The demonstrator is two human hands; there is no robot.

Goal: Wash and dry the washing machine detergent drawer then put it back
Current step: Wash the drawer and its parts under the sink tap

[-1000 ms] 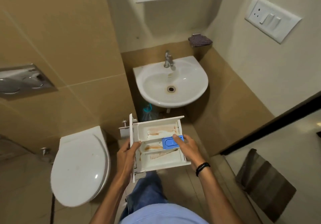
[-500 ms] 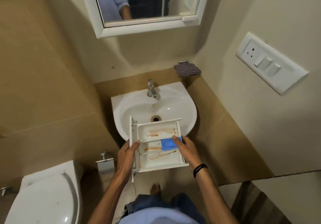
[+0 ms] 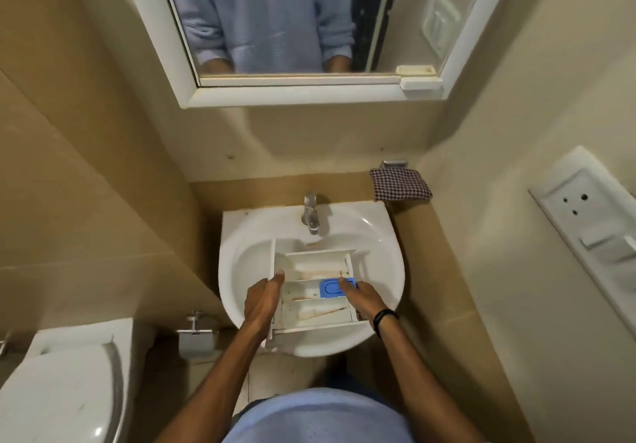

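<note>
Head view: person is holding the detergent drawer (image 3: 315, 291) over the washbasin (image 3: 241, 270), just below the tap (image 3: 311, 217), likely so rinse water is falling into its stained compartments. Left hand (image 3: 263, 300) is gripping the front panel edge; right hand (image 3: 361, 300) is clasping the opposite side, fingertips (image 3: 344, 282) resting on the blue softener cap (image 3: 335, 287). Tap is not running. Checked cloth (image 3: 399, 184) is hanging nearby, probably for drying.
</note>
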